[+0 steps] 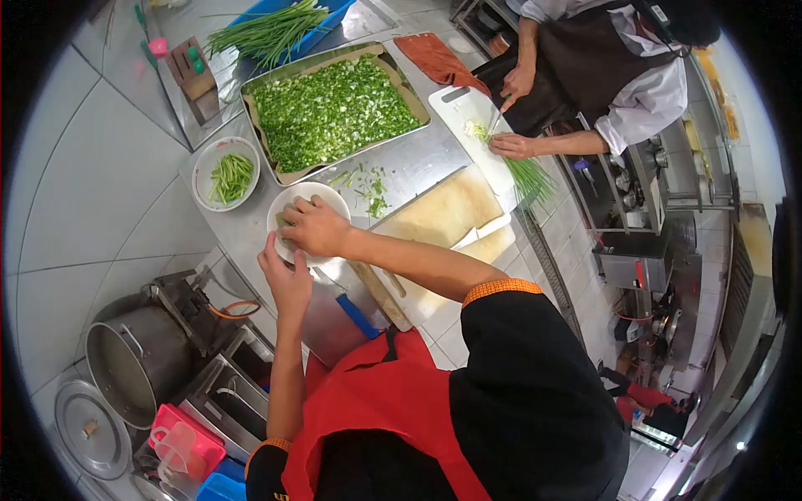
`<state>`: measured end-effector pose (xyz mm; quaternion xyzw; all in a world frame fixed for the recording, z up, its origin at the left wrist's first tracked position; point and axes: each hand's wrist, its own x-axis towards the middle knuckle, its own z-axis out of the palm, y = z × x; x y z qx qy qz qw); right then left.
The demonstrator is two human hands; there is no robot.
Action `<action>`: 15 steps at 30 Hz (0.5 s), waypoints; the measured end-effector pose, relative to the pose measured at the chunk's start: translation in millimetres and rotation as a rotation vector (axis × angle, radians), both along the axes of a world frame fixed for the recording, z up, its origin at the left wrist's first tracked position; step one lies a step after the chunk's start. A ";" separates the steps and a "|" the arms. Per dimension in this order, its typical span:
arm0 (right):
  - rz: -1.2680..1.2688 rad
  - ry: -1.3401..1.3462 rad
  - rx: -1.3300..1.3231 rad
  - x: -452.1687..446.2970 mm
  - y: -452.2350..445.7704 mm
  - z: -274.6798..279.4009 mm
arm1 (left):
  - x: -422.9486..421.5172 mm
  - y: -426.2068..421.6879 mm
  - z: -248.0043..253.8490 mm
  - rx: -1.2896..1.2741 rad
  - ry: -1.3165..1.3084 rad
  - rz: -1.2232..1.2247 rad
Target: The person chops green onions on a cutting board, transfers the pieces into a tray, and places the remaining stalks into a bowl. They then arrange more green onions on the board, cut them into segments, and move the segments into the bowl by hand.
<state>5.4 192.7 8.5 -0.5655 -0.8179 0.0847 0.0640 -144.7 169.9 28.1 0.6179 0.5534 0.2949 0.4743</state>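
Observation:
A white bowl [332,198] stands at the steel table's near edge. My right hand [316,227] reaches down into it, fingers curled over something greenish that they mostly hide. At the bowl's near side, my left hand [286,280] has its thumb and fingers around the rim. Left of that sits a second white bowl [203,190] holding cut green pieces [231,177]. Behind both bowls lies a large metal tray [276,79] filled with chopped green onions [334,113]. Green scraps [372,188] are scattered on the table.
A yellowed cutting board [439,204] carries a white-handled knife [493,230]. Across the table, a co-worker's hands [514,146] cut green onions on a white board [493,167]. Whole green onions [267,33] fill a blue bin [338,12]. A large pot [138,359] stands lower left.

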 end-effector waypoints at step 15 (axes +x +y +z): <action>0.002 0.052 -0.493 15.1 4.9 44.5 | -24.6 51.0 -2.1 -0.078 -0.008 -0.118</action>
